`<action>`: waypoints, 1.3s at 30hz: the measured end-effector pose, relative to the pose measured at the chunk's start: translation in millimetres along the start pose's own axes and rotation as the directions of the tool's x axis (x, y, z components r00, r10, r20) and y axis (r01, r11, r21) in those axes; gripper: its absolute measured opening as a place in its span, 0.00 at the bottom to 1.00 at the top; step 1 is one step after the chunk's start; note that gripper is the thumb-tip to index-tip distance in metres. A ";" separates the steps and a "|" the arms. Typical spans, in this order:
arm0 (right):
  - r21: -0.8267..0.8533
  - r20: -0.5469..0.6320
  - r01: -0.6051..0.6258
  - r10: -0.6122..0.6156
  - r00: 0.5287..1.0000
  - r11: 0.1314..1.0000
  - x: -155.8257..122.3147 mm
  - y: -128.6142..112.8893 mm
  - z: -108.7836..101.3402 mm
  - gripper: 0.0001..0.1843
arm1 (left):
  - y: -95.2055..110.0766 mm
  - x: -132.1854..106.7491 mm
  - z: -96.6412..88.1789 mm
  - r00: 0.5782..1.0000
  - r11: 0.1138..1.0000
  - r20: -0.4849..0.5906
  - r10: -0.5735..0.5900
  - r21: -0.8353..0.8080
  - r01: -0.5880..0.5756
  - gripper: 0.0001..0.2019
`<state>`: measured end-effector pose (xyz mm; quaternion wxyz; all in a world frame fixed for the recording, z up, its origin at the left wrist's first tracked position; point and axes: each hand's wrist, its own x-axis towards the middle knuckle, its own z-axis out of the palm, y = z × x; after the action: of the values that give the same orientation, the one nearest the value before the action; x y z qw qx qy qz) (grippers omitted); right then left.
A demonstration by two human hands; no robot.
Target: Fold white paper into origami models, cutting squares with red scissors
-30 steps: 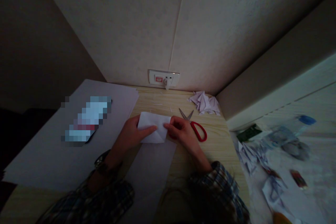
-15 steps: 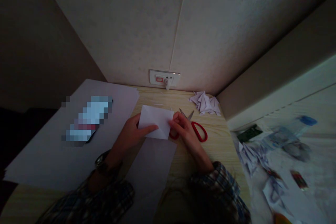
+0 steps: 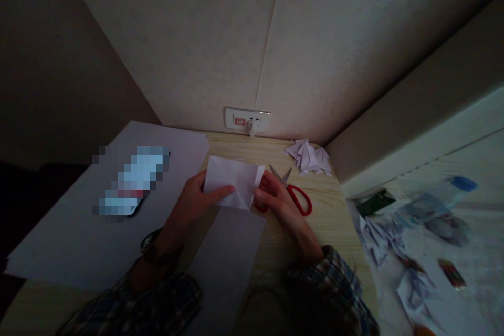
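A small folded white paper (image 3: 232, 181) is held just above the wooden desk (image 3: 323, 210) by both hands. My left hand (image 3: 197, 202) grips its left side, thumb lying across the front. My right hand (image 3: 275, 199) pinches its right edge, fingers curled behind the sheet. Red-handled scissors (image 3: 293, 191) lie on the desk right behind my right hand. A plain white sheet (image 3: 228, 257) lies under my forearms.
A large sheet of paper (image 3: 79, 231) with a phone (image 3: 132, 181) on it covers the desk's left. Folded paper pieces (image 3: 309, 155) sit at the back right corner by the wall socket (image 3: 247, 118). Paper scraps and clutter (image 3: 409, 252) spread over the surface to the right.
The folded paper has been lifted off the desk and tilted up towards me. My right hand shifted from on top of it to its right edge.
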<state>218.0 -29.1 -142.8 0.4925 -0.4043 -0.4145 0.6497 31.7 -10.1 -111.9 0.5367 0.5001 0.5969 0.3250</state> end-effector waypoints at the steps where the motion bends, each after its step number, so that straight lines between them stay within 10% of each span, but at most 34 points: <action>1: -0.010 -0.012 -0.018 0.018 1.000 1.000 0.2 0.4 -0.4 0.26 | -0.1 0.4 -0.5 1.000 1.000 -0.008 -0.002 -0.001 0.002 0.20; 19: -0.020 -0.200 -0.032 0.028 0.979 0.999 1.0 1.8 2.8 0.17 | -7.3 5.8 0.6 0.995 0.996 0.084 -0.050 0.075 0.044 0.12; 39: -0.414 -0.148 -0.050 -0.013 0.989 0.909 2.5 -4.5 -5.3 0.11 | 10.2 -3.2 -0.4 0.985 0.997 -0.164 -0.049 0.048 0.058 0.10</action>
<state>223.9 -25.1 -140.6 0.4181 -0.5507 -0.5020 0.5195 33.6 -10.1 -101.4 0.4814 0.4698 0.6601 0.3343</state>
